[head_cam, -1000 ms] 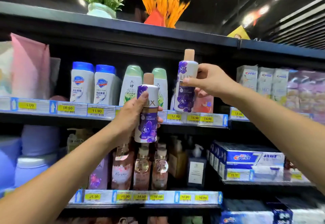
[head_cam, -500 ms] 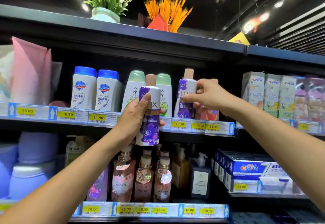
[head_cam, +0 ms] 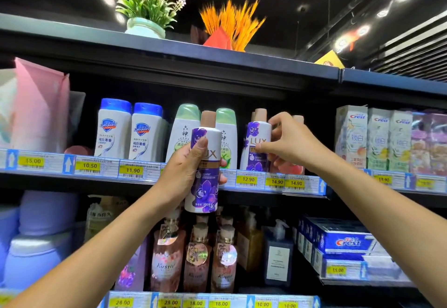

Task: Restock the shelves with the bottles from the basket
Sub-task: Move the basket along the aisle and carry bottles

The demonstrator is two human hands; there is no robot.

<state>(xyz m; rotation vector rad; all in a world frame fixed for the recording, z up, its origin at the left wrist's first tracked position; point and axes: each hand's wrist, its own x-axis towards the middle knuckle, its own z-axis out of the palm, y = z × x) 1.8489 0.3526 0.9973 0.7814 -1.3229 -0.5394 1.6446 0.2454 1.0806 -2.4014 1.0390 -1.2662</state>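
Evidently the restocking is under way but not complete. One shelved Lux bottle (head_cam: 257, 149), purple and white, stands upright on the shelf (head_cam: 72, 178) directly above the 12.90 price tag (head_cam: 248, 179). The right hand (head_cam: 287, 145) grasps it, thumb on the label and fingers curled round its upper part, so it is seated but not let go. Further tan caps show just behind it, which suggests the row is already partly filled.

A second bottle (head_cam: 205, 186) of the same kind is clasped upright in the left hand (head_cam: 186, 172). It is in front of the shelf edge, left of that tag and reaching below it, overlapping the green-capped bottles (head_cam: 226, 124). It is not yet shelved.

Judgement: one unit is placed pending release, and one is in hand awaiting a slot near the first. The basket is out of view, so the remaining stock cannot be counted.
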